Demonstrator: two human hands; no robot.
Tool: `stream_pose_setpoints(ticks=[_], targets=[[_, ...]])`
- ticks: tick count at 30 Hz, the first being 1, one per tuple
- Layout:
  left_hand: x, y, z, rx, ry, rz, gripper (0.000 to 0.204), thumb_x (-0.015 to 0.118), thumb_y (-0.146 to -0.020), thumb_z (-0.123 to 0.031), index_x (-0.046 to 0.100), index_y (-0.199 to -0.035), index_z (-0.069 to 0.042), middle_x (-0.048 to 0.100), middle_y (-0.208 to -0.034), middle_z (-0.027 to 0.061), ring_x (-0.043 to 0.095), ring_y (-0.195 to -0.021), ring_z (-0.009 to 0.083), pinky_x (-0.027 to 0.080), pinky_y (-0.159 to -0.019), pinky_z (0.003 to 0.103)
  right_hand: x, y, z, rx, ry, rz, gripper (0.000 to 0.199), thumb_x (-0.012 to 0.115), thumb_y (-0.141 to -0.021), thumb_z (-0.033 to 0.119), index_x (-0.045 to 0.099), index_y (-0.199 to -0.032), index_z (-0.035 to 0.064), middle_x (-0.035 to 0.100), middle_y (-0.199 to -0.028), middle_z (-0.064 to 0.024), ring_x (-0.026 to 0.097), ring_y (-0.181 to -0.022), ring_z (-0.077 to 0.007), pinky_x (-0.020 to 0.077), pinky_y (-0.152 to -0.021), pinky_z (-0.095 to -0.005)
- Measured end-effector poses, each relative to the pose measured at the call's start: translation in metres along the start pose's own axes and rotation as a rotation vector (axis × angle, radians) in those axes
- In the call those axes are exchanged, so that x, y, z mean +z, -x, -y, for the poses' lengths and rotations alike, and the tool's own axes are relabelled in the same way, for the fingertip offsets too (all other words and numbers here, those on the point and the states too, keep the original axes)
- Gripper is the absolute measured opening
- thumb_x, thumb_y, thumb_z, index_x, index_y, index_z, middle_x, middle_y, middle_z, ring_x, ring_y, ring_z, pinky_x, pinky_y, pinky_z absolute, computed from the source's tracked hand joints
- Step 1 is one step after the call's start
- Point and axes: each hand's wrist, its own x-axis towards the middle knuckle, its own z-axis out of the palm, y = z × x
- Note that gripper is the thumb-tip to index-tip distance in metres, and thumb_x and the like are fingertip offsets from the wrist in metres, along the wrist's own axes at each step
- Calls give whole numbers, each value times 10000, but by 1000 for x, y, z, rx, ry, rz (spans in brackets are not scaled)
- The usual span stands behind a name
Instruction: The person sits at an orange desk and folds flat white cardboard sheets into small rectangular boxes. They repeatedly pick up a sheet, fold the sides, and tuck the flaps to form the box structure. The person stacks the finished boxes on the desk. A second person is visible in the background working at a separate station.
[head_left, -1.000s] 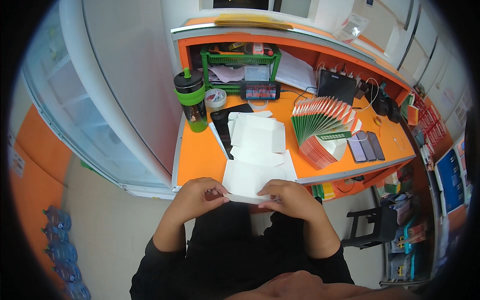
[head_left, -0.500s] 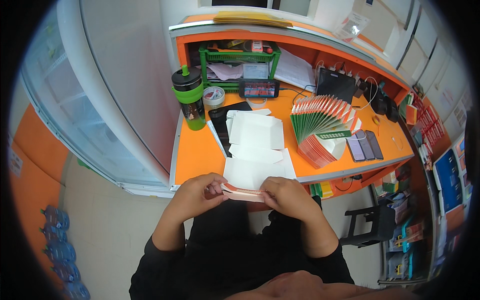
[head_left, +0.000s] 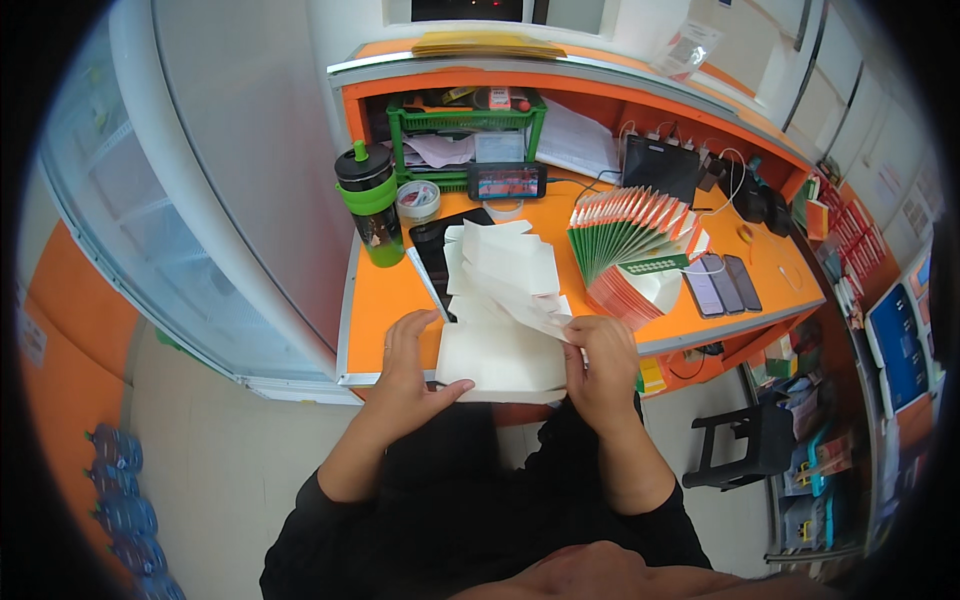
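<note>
A flat white paper piece (head_left: 500, 355) lies at the near edge of the orange counter (head_left: 385, 300). My left hand (head_left: 412, 362) presses its left side, thumb under the front edge. My right hand (head_left: 600, 362) grips its right edge between thumb and fingers. Behind it sits a loose pile of more white folded paper pieces (head_left: 505, 262). Right of the pile stands a fanned stack of red and green cards (head_left: 625, 245).
A green and black bottle (head_left: 370, 200), a tape roll (head_left: 418, 200), a black tablet (head_left: 440, 245), a phone on a stand (head_left: 507, 182) and a green basket (head_left: 465, 125) stand at the back. Two phones (head_left: 725, 285) lie right. A black stool (head_left: 750, 440) stands below; a glass-door cooler (head_left: 150, 200) is left.
The white piece was held folded between both hands in front of my body; now it lies opened flat on the counter edge, hands spread to its two sides.
</note>
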Motion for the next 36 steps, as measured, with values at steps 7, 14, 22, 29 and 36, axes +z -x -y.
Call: stream_pose_setpoints(ticks=[7, 14, 22, 29, 36], targets=[[15, -9, 0, 114, -53, 177, 639, 796, -815, -324, 543, -1350, -82, 444, -1455, 169, 360, -1377, 409, 295, -1141, 511, -10, 14, -2, 94, -98, -267, 275, 718, -735, -122, 583, -933, 13, 663, -914, -160, 641, -787, -324, 507, -706, -379], [41, -12, 0, 42, -366, 292, 678, 662, -883, -537, 539, -1421, -142, 426, -1529, 148, 293, -1460, 402, 178, -1160, 618, -9, 26, -5, 173, -240, -398, 264, 695, -763, -135, 568, -937, 15, 659, -907, -151, 644, -797, -302, 511, -702, -347], [71, -22, 11, 49, -485, 219, 679, 577, -926, -589, 523, -1436, -143, 437, -1530, 116, 345, -1437, 376, 158, -1146, 659, -31, 31, -7, -75, -400, -177, 334, 606, -744, -159, 584, -979, 78, 695, -963, -87, 646, -879, -277, 484, -873, -464], [75, -40, 6, 102, -450, -1, 716, 645, -890, -547, 471, -1464, -156, 382, -1553, 155, 260, -1474, 415, 209, -1138, 672, -57, 63, -9, -61, -584, -179, 222, 676, -726, -64, 629, -891, 77, 704, -921, -78, 629, -891, -271, 436, -950, -528], [22, -33, -12, 143, 225, 429, 732, 765, -837, -399, 491, -1463, -135, 374, -1574, 142, 189, -1522, 380, 211, -1171, 616, -75, 120, -23, 189, -1192, -288, 211, 711, -919, 192, 548, -984, 74, 658, -859, -119, 649, -845, -261, 412, -986, -495]])
